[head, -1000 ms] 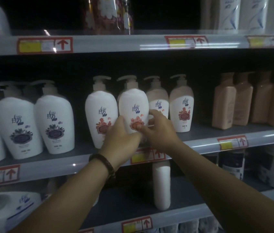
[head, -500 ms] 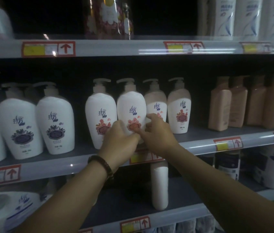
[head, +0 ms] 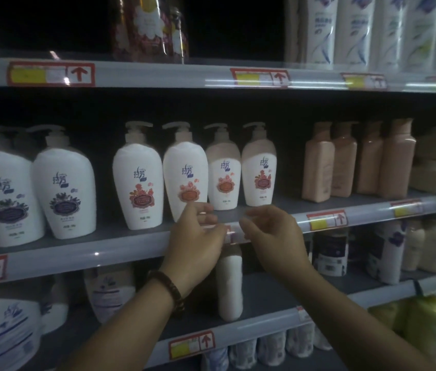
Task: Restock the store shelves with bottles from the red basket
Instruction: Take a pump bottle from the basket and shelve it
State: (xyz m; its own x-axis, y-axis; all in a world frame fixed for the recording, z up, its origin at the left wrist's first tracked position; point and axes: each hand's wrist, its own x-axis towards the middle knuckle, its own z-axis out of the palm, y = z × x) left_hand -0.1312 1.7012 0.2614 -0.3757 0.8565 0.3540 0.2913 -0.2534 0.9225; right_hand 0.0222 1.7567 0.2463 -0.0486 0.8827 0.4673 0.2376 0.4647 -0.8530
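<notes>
A white pump bottle with a red flower label [head: 185, 178] stands upright on the middle shelf [head: 77, 253], second in a row of matching bottles. My left hand [head: 198, 236] hovers just below and in front of it, fingers loosely curled, holding nothing. My right hand [head: 270, 234] is level with the shelf's front edge, to the right of the left hand, fingers relaxed and empty. Neither hand touches the bottle. The red basket is out of view.
White pump bottles with purple labels [head: 64, 188] stand at left, pink bottles [head: 318, 167] at right. A slim white bottle [head: 229, 285] stands on the lower shelf below my hands. Tall white bottles [head: 321, 30] fill the top shelf at right.
Both hands have let go of the red-label pump bottle and drawn back down to the shelf edge. The bottle stays upright in its row.
</notes>
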